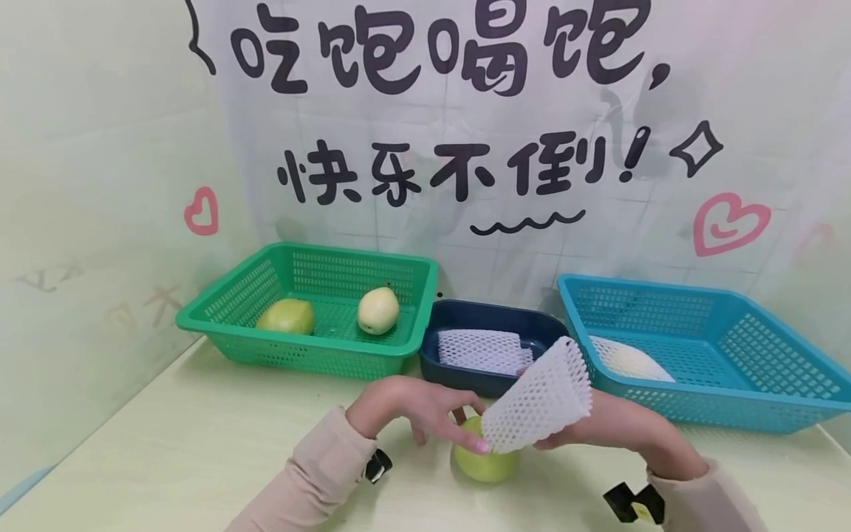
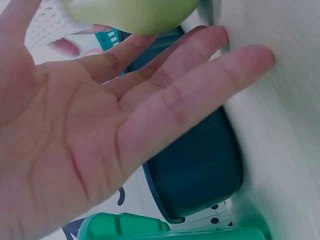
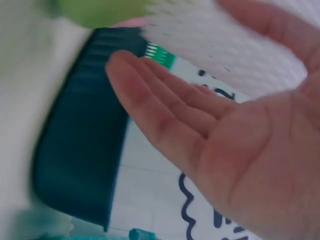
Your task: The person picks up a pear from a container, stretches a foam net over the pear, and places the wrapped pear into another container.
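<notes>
A yellow-green pear (image 1: 488,464) sits on the table between my hands, its top partly covered by a white foam net sleeve (image 1: 541,399). My left hand (image 1: 432,406) holds the pear between thumb and forefinger, the thumb at the sleeve's lower rim. In the left wrist view the other fingers of the left hand (image 2: 105,115) stretch out below the pear (image 2: 145,15). My right hand (image 1: 608,421) grips the tilted sleeve from behind, and the sleeve hides most of its fingers. The right wrist view shows the sleeve (image 3: 215,55) between thumb and fingers, with the pear (image 3: 100,10) beyond.
A green basket (image 1: 312,353) with two pears (image 1: 377,310) stands at the back left. The dark blue tray (image 1: 459,378) in the middle contains more foam net sleeves (image 1: 482,350). At the back right, a blue basket (image 1: 731,406) holds a net-covered item (image 1: 628,360).
</notes>
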